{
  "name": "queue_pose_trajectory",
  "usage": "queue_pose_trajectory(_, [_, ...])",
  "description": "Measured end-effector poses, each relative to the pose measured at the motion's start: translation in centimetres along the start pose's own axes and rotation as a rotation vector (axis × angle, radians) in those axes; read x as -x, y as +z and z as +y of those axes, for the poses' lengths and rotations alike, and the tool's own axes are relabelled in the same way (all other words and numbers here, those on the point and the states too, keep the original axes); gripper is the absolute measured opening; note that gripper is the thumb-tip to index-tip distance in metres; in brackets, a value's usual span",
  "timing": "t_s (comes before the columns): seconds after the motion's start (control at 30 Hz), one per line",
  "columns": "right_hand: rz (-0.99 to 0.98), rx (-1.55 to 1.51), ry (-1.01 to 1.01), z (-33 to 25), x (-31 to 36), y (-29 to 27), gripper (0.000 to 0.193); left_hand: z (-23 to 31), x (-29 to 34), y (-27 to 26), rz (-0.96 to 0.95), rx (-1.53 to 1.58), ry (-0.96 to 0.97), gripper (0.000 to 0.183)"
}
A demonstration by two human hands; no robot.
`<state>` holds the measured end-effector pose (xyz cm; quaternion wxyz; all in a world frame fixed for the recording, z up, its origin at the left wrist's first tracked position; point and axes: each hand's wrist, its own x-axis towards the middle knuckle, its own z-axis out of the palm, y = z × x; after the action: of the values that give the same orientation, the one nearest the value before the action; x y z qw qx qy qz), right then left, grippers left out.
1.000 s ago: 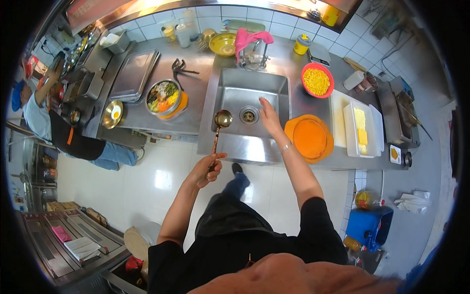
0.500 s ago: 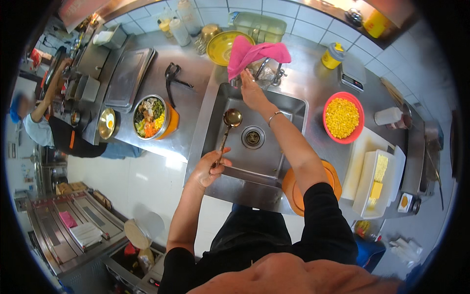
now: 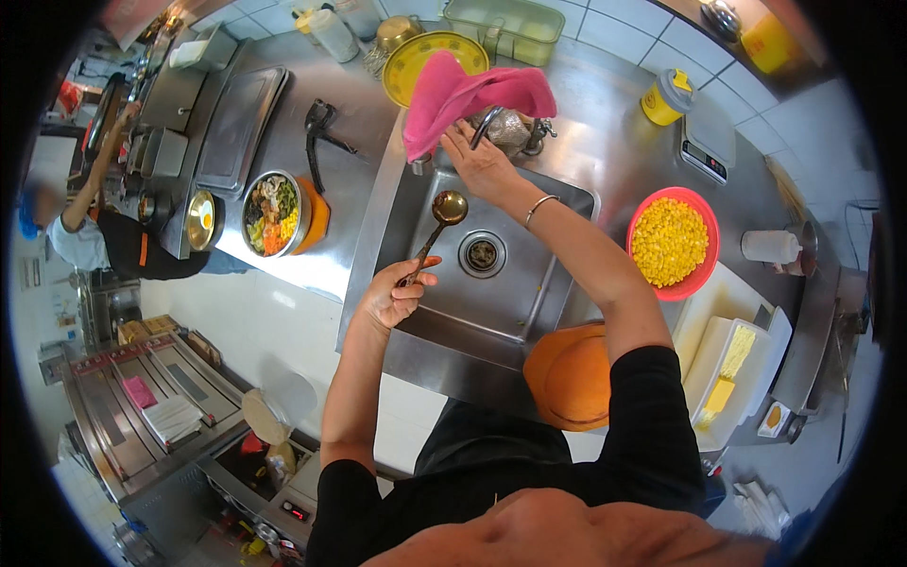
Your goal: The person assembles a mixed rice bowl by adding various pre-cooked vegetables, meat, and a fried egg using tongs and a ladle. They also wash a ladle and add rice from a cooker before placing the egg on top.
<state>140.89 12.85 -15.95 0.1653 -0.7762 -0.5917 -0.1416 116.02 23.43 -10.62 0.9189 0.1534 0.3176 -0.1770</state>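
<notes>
Metal ladle (image 3: 448, 210) hangs over the sink (image 3: 524, 274) at the drain's (image 3: 482, 253) eleven o'clock, left hand's (image 3: 395, 295) fingers curled round it; right hand's (image 3: 484, 170) fingers stretch straight, pink cloth (image 3: 463, 99) at their twelve.

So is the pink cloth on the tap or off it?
On. The pink cloth drapes over the tap, whose metal parts show beneath it. The right hand is near its lower edge.
</notes>
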Motion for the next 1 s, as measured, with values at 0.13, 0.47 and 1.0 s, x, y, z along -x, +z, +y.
queue_pose_trajectory(0.13, [0.058, -0.133, 0.068, -0.2, -1.2, 0.5, 0.042, 0.7, -0.7, -0.4, -0.053, 0.014, -0.047, 0.034])
queue_pose_trajectory(0.47, [-0.083, -0.341, 0.052, 1.1, -3.1, -0.7, 0.032, 2.1, -1.6, -2.8, -0.027, 0.075, -0.106, 0.037])
queue_pose_trajectory(1.0, [0.000, -0.463, 0.211, -3.6, 3.0, 2.7, 0.033, 2.9, -2.0, -4.3, -0.040, 0.076, -0.224, 0.031])
